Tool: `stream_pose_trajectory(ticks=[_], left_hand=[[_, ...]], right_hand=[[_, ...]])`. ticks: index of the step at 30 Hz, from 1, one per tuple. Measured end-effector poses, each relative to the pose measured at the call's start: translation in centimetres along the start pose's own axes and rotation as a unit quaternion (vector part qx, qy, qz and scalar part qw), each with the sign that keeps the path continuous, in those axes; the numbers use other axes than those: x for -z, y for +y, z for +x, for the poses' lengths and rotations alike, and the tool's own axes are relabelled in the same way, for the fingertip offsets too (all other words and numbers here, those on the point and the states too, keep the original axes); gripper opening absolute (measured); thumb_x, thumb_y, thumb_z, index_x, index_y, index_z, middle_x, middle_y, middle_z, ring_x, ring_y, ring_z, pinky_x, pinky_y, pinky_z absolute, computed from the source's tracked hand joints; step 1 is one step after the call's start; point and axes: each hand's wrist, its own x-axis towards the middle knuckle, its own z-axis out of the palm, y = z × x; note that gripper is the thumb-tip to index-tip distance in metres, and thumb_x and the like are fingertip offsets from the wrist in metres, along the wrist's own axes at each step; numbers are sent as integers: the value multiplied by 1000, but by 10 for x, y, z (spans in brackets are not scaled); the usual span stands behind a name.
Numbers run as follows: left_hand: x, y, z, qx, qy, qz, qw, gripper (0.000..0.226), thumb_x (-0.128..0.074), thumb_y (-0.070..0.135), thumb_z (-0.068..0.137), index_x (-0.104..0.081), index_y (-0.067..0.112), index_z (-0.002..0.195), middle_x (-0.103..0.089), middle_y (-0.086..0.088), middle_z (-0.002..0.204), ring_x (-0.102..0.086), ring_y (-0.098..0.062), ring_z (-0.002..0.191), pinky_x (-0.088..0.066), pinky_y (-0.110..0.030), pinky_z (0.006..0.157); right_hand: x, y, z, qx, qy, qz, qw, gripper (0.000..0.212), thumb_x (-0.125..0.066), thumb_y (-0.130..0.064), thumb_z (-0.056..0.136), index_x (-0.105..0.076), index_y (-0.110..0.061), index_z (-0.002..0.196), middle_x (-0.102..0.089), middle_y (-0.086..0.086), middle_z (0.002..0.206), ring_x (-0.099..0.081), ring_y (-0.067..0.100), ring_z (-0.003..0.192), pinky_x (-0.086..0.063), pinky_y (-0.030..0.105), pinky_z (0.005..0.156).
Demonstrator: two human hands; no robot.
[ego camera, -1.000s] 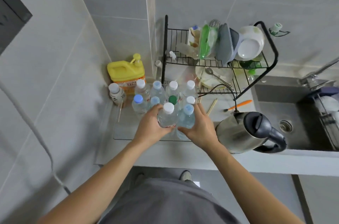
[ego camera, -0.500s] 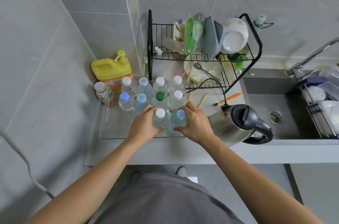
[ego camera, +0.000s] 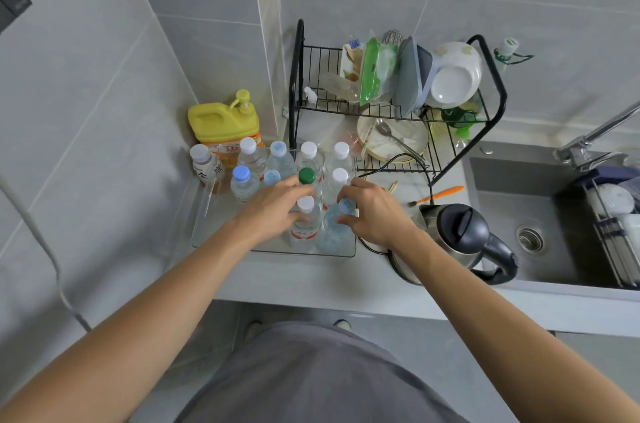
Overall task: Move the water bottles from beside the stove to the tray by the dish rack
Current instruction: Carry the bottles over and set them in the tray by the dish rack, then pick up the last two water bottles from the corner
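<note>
Both forearms reached over the counter edge. Left hand (ego camera: 273, 206) curled against the white-capped bottle (ego camera: 304, 220); right hand (ego camera: 372, 215) gripped the blue-capped bottle (ego camera: 337, 225). Both bottles stood upright, touching, at the front right of the clear tray (ego camera: 204, 211), just left of the dish rack (ego camera: 398, 104). Kettle (ego camera: 460, 239) stood close to the right wrist. More bottles (ego camera: 308, 159) crowded behind; yellow jug (ego camera: 225, 125) behind those. Label text was too small to read.
</note>
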Motion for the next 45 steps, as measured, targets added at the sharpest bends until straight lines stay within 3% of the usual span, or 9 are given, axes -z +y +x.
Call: stream_pose_trajectory(ticks=[5, 8, 14, 25, 29, 32, 35, 39, 45], left_hand=[[-5, 2, -3, 6, 21, -25, 999, 38, -82, 26, 89, -65, 24, 123, -52, 13, 119, -55, -14, 81, -46, -36, 71], [-8, 4, -4, 10, 24, -23, 999, 36, -82, 27, 89, -64, 24, 121, -54, 11, 121, -56, -15, 78, -53, -41, 74], [-7, 7, -2, 17, 17, -1, 1000, 36, -81, 26, 90, -63, 22, 121, -54, 7, 124, -60, -22, 81, -53, -42, 72], [-4, 7, -1, 23, 0, -2, 1000, 36, -82, 29, 89, -61, 25, 118, -52, 10, 119, -61, -20, 80, -52, -41, 70], [5, 13, -8, 34, -23, 31, 999, 51, -80, 44, 87, -53, 32, 129, -52, 9, 123, -68, -27, 94, -57, -45, 73], [17, 26, -18, 19, 40, 72, 996, 66, -71, 64, 83, -50, 32, 138, -56, 7, 122, -67, -26, 100, -57, -41, 69], [35, 43, -17, -27, 98, 67, 993, 59, -61, 70, 82, -53, 34, 129, -58, 9, 117, -63, -22, 111, -58, -41, 70], [51, 67, 11, -91, 79, 66, 990, 57, -58, 71, 82, -54, 36, 128, -54, 10, 115, -54, -19, 115, -55, -38, 76], [44, 166, 50, -219, 81, 115, 966, 68, -55, 69, 84, -54, 35, 143, -52, 6, 133, -47, -23, 127, -50, -43, 97]], right_hand=[[1, -4, 5, 11, 1, -6, 1000, 42, -88, -35, 82, -68, -13, 112, -62, 4, 105, -61, 31, 87, -47, 35, 72], [-3, -2, 4, 8, 4, -4, 1000, 43, -88, -35, 81, -68, -12, 111, -63, 5, 105, -62, 31, 88, -47, 35, 73], [-5, -1, 2, 9, -6, 12, 1000, 38, -88, -26, 82, -70, -12, 112, -62, 7, 109, -62, 33, 92, -53, 42, 80], [-10, 2, -1, 16, 1, 29, 999, 37, -88, -19, 81, -69, -11, 111, -59, 7, 109, -58, 31, 96, -54, 45, 81], [-11, -2, -5, -5, -3, 33, 999, 38, -86, -19, 83, -67, -14, 116, -55, 5, 114, -56, 29, 103, -53, 48, 88], [-5, -11, -15, -22, -1, 36, 999, 49, -85, -28, 84, -63, -19, 127, -50, 0, 123, -49, 23, 113, -53, 43, 94], [16, -21, -33, -50, 68, 34, 996, 52, -80, -38, 87, -60, -22, 132, -49, -3, 124, -48, 20, 116, -55, 39, 89], [57, -20, -68, -136, 177, 3, 975, 44, -70, -40, 91, -60, -23, 130, -50, -4, 122, -50, 21, 116, -57, 41, 83], [105, 7, -178, -290, 306, -47, 905, 50, -61, -46, 93, -58, -25, 139, -46, -1, 144, -44, 24, 131, -47, 44, 104]])
